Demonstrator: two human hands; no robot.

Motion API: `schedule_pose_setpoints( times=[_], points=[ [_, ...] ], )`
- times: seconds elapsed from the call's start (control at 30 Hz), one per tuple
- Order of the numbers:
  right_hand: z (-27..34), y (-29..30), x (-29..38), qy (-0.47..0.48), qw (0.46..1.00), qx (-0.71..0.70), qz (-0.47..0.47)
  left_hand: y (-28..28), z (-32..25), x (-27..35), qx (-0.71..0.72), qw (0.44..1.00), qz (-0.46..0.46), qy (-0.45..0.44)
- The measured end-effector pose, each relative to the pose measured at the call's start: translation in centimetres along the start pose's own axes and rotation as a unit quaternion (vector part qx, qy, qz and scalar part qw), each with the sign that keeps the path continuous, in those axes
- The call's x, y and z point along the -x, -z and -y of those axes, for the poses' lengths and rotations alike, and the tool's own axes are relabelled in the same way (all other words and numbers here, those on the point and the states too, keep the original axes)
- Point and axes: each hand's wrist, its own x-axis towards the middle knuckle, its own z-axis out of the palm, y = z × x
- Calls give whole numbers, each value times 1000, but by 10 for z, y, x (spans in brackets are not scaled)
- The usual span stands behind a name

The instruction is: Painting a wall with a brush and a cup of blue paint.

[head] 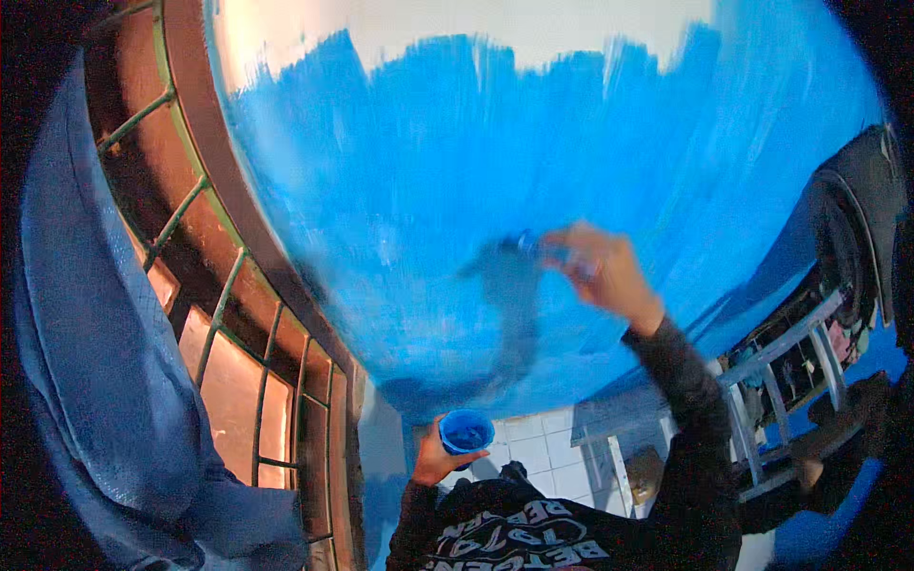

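Observation:
My left hand (430, 460) grips a blue plastic cup (467, 432) low in front of my chest. Wet blue paint (465, 437) lies inside the cup and coats its rim. Raised in front of me, my right hand (607, 271) is blurred and closed around a small paintbrush (530, 243), mostly hidden by my fingers. The brush end is at the wall (428, 178), which is bright blue over most of its face. Along the top, a ragged brushed edge borders a white unpainted band (528, 25). A shadow of my arm falls on the wall below the brush.
A window frame (235, 178) with green metal bars (227, 289) runs along the left, beside a hanging blue-grey cloth (107, 321). Metal ladders (782, 350) stand at the right, near dark clutter (850, 243). White floor tiles (532, 435) show far below.

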Motion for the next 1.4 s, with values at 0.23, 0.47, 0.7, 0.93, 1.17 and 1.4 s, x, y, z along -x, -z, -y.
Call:
schedule_pose_setpoints(
  times=[0.23,0.47,0.7,0.93,1.17,1.4],
  points=[
    [-13,148,-99,62,937,188,-288,-11,-25,-1,93,994,38,-41],
    [-15,123,-66,182,894,269,-307,-18,1,1,-22,995,33,-92],
    [22,78,-6,65,964,230,-113,-16,13,3,29,999,12,-33],
    [-1,140,-58,27,989,-37,-140,-22,1,-6,8,997,29,-76],
    [-1,162,-106,158,927,169,-296,-25,-1,-3,27,994,32,-98],
    [-27,126,-83,170,884,205,-385,-39,37,-11,53,993,27,-103]
  ],
)
